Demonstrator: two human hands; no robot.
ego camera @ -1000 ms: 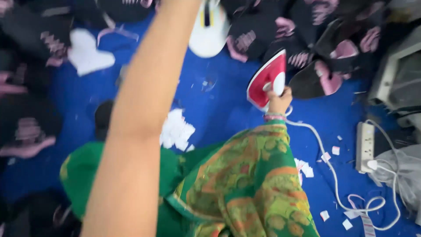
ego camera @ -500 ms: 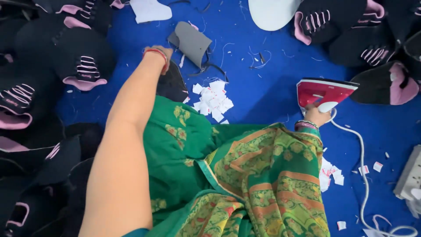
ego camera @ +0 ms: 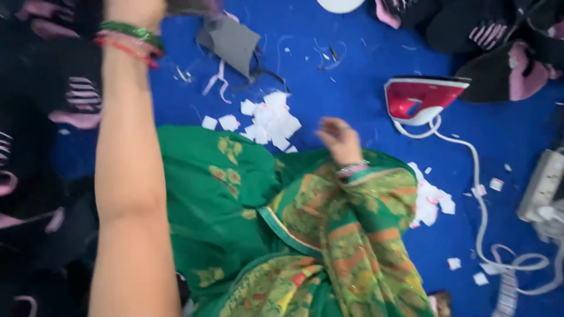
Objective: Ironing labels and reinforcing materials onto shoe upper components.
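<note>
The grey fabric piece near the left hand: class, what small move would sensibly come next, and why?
Probably the left hand draws the grey fabric piece toward the lap: that hand sits at the piece's top edge, the right hand hovers empty, and the red iron rests alone on the blue mat.

Garment workshop floor, blue mat (ego camera: 352, 100), iron (ego camera: 420, 100), black fabric pieces (ego camera: 487, 64), paper scraps (ego camera: 273, 120)

iron (ego camera: 424, 98) on the mat (ego camera: 352, 64), right of paper scraps (ego camera: 271, 120)
</note>
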